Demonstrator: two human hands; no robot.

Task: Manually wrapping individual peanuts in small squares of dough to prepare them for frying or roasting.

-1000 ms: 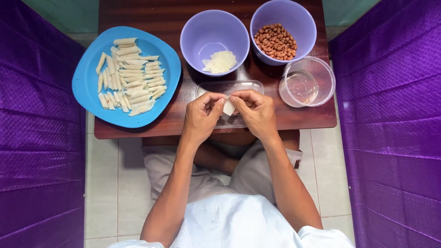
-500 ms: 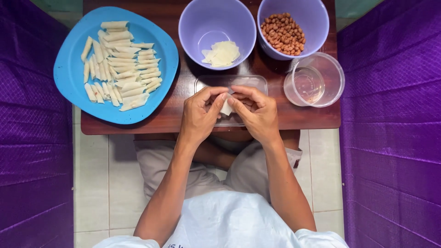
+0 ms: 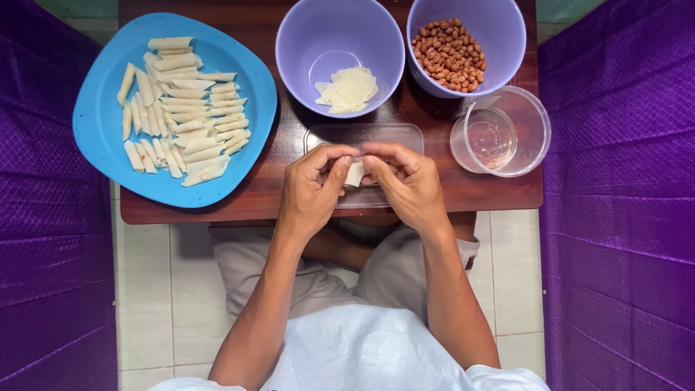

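In the head view, the left hand [image 3: 313,190] and right hand [image 3: 407,185] are pinching a small pale wrapper [image 3: 355,174] between them, over a clear tray [image 3: 365,134] on the table [image 3: 289,166]. Many finished rolls [image 3: 181,108] are lying on the blue plate [image 3: 94,130], while a few wrappers [image 3: 349,90] and peanuts [image 3: 449,54] are waiting in the purple bowls, so more seems left.

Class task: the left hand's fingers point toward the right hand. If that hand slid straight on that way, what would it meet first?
The left hand already touches the small pale wrapper piece; right behind it are the right hand's fingertips. Depth seems level, so likely wrapper, then fingers.
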